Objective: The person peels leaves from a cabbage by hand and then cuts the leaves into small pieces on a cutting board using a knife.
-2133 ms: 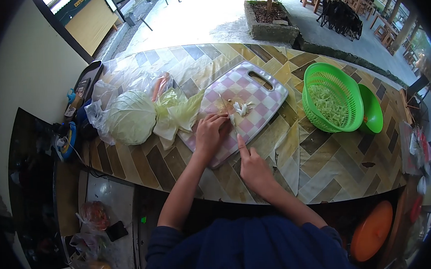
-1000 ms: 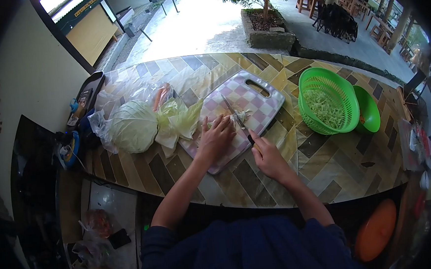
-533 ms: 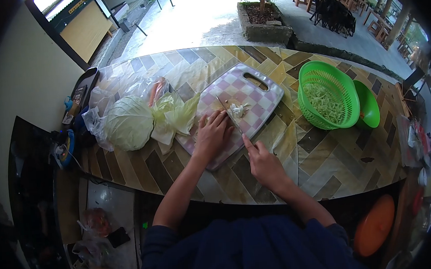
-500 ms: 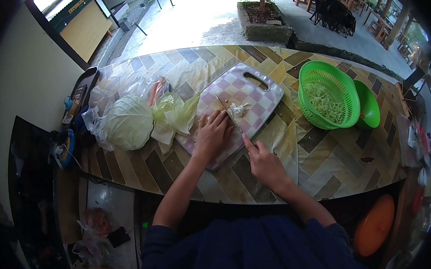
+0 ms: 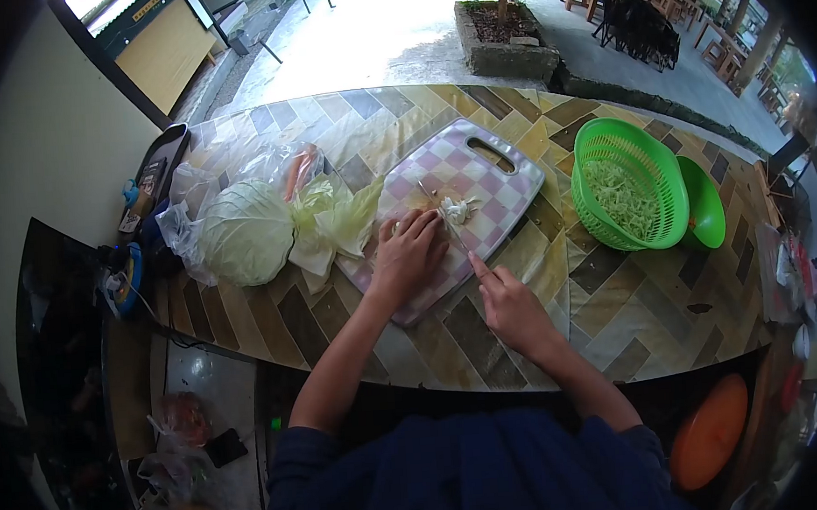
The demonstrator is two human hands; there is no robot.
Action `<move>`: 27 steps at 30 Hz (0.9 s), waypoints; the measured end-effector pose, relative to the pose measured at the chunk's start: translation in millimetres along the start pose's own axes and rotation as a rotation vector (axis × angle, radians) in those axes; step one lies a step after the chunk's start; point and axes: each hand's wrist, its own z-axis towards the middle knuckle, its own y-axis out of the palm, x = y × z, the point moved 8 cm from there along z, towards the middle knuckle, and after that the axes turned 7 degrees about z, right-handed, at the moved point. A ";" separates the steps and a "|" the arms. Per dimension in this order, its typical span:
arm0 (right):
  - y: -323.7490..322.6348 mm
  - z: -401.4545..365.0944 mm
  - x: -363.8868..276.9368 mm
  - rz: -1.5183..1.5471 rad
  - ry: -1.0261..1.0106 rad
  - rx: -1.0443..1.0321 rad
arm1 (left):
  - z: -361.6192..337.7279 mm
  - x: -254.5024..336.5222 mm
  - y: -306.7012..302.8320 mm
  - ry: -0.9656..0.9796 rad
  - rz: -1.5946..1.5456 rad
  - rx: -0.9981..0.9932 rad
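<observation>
On a pink-and-white checkered cutting board (image 5: 507, 188) lies a small heap of chopped white pieces (image 5: 458, 211). My left hand (image 5: 409, 255) is closed on the board beside the heap, its fingertips bent down over something I cannot make out. My right hand (image 5: 513, 307) holds a knife (image 5: 456, 236) by its handle, the blade reaching past my left fingertips to the heap. Loose pale green leaves (image 5: 334, 215) lie at the board's left edge, next to a cabbage (image 5: 244, 233) partly in a clear plastic bag.
A green basket (image 5: 677, 203) of shredded pale green vegetable stands on the right, against a green bowl (image 5: 705, 201). A carrot (image 5: 300, 172) lies in plastic behind the cabbage. A black tray (image 5: 173, 143) is at the table's left end.
The knife and both hands remain at the heap with almost the same pose. The whole view has shifted slightly, so the board and basket appear a little further right.
</observation>
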 end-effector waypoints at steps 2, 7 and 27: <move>-2.6 1.9 4.0 0.042 -0.027 -0.001 | 0.6 -0.4 0.1 0.001 -0.007 -0.019; -7.4 13.7 10.1 0.091 -0.076 -0.026 | 1.9 -0.8 -0.6 -0.003 -0.012 -0.041; -6.1 5.1 12.2 0.122 -0.069 0.021 | 1.0 -1.4 -2.7 -0.004 -0.112 0.020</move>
